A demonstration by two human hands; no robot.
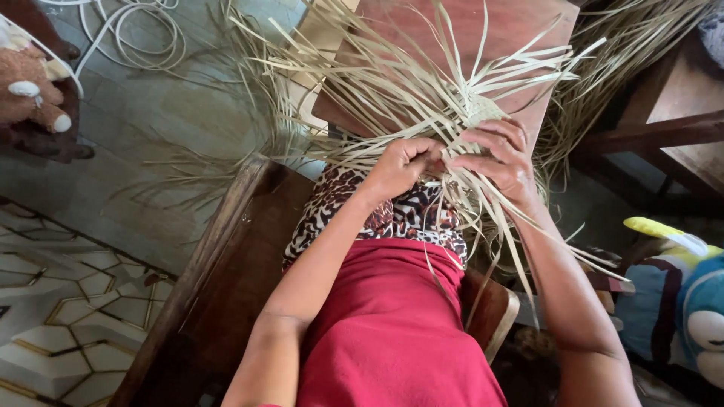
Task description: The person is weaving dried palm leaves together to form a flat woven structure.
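1. Head view: the left hand is curled into a loose fist, its fingers pinched around a few pale strips at the near edge of the woven piece.
2. The right hand lies just beside it, fingers spread and bent over the woven part, pressing strips down; its fingertips almost meet the left knuckles.
3. The woven piece sits directly above and between both hands, resting over the person's lap; only a small, tightly plaited patch shows past the right fingers.
4. Loose strips fan out from that patch in every direction, upward across a reddish wooden board and downward over the right forearm.
5. Below the hands are a leopard-patterned cloth and a red garment.
6. A dark wooden seat edge runs along the left side.
7. On the grey floor at upper left lies a coil of white cord, well apart from the hands.
8. A brown plush toy sits at the far left, and a blue-and-yellow plush toy at the far right.
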